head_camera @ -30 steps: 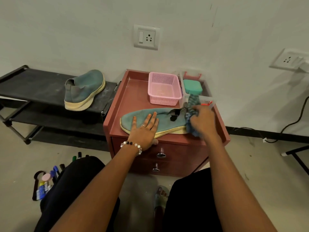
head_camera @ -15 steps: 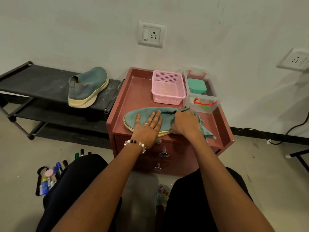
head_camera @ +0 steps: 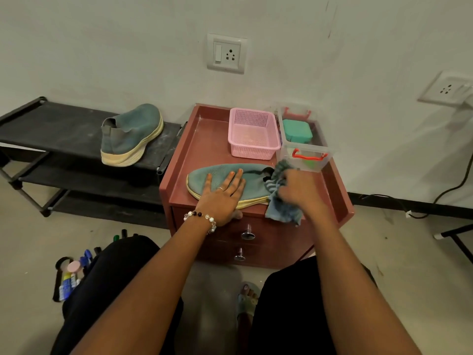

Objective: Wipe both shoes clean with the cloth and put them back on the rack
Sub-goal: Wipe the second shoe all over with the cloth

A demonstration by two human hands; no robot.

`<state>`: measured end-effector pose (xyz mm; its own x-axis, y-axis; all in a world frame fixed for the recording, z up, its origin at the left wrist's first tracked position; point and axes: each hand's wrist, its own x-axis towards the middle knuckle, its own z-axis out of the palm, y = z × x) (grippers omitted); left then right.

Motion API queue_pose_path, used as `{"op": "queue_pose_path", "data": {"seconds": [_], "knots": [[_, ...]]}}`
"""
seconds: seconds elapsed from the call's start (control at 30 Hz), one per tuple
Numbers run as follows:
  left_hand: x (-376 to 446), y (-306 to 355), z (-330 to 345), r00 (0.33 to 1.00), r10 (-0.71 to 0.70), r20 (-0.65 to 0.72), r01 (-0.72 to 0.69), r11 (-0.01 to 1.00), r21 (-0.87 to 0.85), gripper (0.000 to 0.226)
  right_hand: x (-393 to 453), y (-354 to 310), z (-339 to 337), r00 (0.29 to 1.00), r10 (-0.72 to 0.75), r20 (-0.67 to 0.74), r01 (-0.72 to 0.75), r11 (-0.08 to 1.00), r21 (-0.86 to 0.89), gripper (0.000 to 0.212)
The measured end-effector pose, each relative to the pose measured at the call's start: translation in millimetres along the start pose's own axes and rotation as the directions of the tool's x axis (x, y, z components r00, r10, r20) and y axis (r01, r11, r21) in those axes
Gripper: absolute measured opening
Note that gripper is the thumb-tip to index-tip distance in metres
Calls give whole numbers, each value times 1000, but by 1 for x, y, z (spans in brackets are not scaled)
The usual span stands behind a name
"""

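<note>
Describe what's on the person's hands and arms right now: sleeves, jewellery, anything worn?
Both forearms are bare, with no sleeves in view. The left hand has a thin ring on one finger and painted orange-pink nails; its wrist carries a beaded bracelet of white pearl-like beads with a few dark ones. The right hand shows no ring, watch or bracelet.

Shoe (head_camera: 225, 180) on cabinet (head_camera: 204, 139) front; basket (head_camera: 253, 134), box (head_camera: 304, 139) behind; 2nd shoe (head_camera: 130, 134) on rack (head_camera: 51, 129) left.
</note>
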<state>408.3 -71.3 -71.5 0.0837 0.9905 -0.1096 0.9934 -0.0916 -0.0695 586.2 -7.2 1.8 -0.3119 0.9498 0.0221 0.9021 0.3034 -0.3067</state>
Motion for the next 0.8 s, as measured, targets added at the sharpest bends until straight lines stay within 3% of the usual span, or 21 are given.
{"op": "queue_pose_path", "data": {"seconds": [0.03,0.1,0.23,0.37,0.43,0.5,0.57,0.7,0.8], "knots": [[0,1,0,1000,-1,0,1,1000,2,88,0,-10,8,998,-26,49,34,985,-172,25],[-1,1,0,1000,-2,1,2,1000,0,86,0,-28,19,993,-59,103,87,953,-292,25],[-3,0,0,1000,16,-14,-16,1000,16,77,-8,-53,31,970,-185,155,192,981,-32,26],[-4,-2,-1,1000,12,-8,-12,1000,-7,82,-5,-38,24,967,-106,229,89,992,85,34],[-3,-2,-1,1000,7,5,-7,1000,-16,87,-1,-22,16,983,-29,183,38,998,-42,34],[-2,-3,0,1000,2,8,-2,1000,-23,89,0,-9,3,1000,1,0,-1,954,-299,25],[-1,-3,1,1000,2,8,-2,1000,-21,89,-2,-5,-3,993,30,-117,-77,903,-422,22],[-1,-1,0,1000,-3,0,3,1000,-11,88,-14,-31,17,998,-69,-8,57,873,-484,28],[-1,1,-1,1000,-9,-5,9,1000,-13,87,-16,-42,16,996,-76,50,90,908,-410,26]]}}
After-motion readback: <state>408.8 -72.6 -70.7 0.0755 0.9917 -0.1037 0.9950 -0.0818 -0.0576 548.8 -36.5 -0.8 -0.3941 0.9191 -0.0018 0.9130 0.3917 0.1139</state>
